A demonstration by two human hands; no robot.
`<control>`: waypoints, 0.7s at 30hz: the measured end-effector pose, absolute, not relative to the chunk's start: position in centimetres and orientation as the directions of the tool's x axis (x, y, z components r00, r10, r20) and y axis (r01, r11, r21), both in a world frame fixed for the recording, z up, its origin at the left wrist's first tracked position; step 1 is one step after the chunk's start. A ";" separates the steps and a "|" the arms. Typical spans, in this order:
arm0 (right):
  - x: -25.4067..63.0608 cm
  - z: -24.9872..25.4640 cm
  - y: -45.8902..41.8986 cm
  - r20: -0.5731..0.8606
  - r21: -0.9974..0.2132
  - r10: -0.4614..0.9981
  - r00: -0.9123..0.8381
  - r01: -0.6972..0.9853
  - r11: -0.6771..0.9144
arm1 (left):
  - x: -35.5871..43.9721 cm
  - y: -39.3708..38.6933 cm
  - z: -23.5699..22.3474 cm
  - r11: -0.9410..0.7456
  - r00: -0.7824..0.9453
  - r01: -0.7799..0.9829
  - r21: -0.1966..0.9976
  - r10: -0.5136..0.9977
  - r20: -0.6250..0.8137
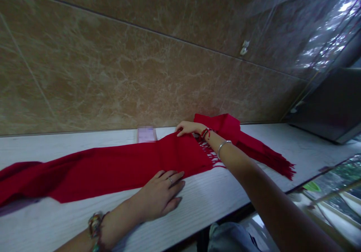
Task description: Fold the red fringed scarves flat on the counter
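Note:
A long red scarf (118, 169) lies stretched along the white tabletop, its fringed end toward the right and its other end running out of view on the left. At the far edge, my right hand (188, 127) pinches the cloth between thumb and fingers. My left hand (165, 193) rests open at the near edge, fingers extended and fingertips touching the fabric. Beyond my right wrist lies more red fringed cloth (248, 143), loosely folded; whether it joins the scarf is hidden by my forearm.
Behind the table (197, 203) rises a brown marbled wall (126, 75). A small pale pink square item (146, 134) sits against it, just past the scarf. A dark grey box-like object (327, 101) stands at the far right. The table's front edge runs close to my body.

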State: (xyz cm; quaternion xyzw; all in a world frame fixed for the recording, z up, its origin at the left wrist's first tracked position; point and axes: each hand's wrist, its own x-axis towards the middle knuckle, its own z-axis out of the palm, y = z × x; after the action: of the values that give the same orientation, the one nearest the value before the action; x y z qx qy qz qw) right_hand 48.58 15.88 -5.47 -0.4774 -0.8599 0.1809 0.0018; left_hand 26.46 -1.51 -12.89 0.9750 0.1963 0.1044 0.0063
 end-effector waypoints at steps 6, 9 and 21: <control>48.5 -6.0 16.1 -0.138 -0.308 0.827 -0.545 0.817 0.487 | 26.4 -1.6 -12.7 -0.924 0.902 0.378 0.059 0.382 0.204; 47.9 -5.6 15.7 -0.186 -0.315 0.798 -0.573 0.804 0.504 | 26.4 -1.6 -12.7 -0.925 0.899 0.377 0.055 0.379 0.220; 44.9 -5.8 15.7 -0.115 -0.169 0.855 -0.506 0.858 0.485 | 26.2 -1.4 -13.2 -0.933 0.902 0.352 0.071 0.358 0.241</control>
State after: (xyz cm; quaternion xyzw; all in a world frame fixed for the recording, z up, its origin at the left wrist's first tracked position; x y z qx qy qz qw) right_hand 44.89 15.74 -5.78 -0.4971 -0.8616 0.1024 -0.0079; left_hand 26.20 -1.44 -13.20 0.9751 0.1822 0.1258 0.0127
